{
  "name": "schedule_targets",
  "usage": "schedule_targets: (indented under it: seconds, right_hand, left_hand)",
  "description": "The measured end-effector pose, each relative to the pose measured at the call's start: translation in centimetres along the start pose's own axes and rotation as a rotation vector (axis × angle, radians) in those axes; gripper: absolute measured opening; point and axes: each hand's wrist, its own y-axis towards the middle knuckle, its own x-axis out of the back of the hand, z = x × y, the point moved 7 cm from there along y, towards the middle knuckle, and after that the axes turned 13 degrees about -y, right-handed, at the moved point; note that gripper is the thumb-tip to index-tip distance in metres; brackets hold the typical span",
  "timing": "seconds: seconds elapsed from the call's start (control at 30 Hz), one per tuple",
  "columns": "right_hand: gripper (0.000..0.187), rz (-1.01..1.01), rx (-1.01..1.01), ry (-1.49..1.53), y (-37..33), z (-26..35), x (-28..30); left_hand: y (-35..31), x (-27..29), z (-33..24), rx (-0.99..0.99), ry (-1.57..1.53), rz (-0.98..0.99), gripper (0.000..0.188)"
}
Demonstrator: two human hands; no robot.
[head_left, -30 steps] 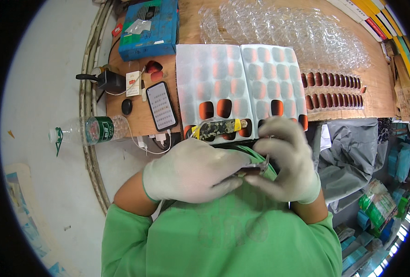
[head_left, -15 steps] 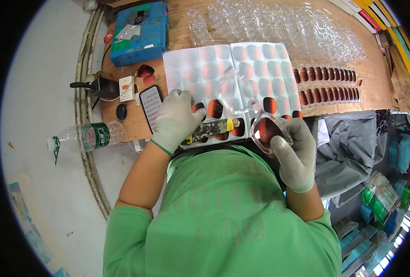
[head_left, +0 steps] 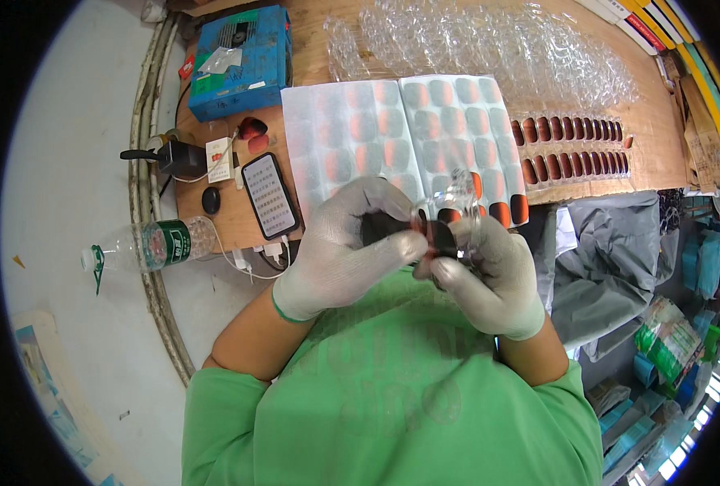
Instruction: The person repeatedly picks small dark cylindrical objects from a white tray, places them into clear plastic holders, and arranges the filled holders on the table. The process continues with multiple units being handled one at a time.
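Note:
Both my hands wear pale knit gloves and meet over the front of the sheets. My right hand (head_left: pixel 493 275) is closed on a clear plastic glasses frame (head_left: pixel 461 193), its thumb low against the dark part. My left hand (head_left: pixel 348 247) pinches a dark tinted lens (head_left: pixel 441 236) against that frame; blur and fingers hide exactly where the edges meet. Under and behind the hands lie white sheets (head_left: pixel 335 105) over rows of lenses. Several uncovered red-brown lenses (head_left: pixel 499 214) show at the front right edge of the sheets.
Clear plastic frames (head_left: pixel 489 57) are heaped at the back. Two rows of dark lenses (head_left: pixel 570 128) stand at the right. Left of the sheets are a phone (head_left: pixel 269 194), a black round object (head_left: pixel 211 200) and a blue box (head_left: pixel 238 61). A plastic bottle (head_left: pixel 153 245) lies farther left.
My left hand has left the lenses on the sheet and moved right to meet my right hand. The right hand has shifted left with the frame. The black-and-yellow tool has gone from sight.

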Motion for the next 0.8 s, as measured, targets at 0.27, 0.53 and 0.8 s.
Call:
schedule_targets:
  seconds: [0.27, 0.53, 0.8]
  right_hand:
    - [0.018, 0.129, 0.099, 0.000, 0.2, 0.3, -0.2]
    - [0.018, -0.133, 0.214, -0.158, -0.6, 1.2, 0.6]
    - [0.014, 0.042, 0.383, -0.139, -0.7, 2.8, 2.4]
  left_hand:
    - [-0.5, -1.3, -0.8, 0.081, 0.081, 0.213, 0.019]
    - [-0.2, -3.7, -3.8, -0.168, 0.656, 0.194, 0.017]
    - [-0.4, -4.9, -3.6, -0.186, 0.445, 0.370, 0.017]
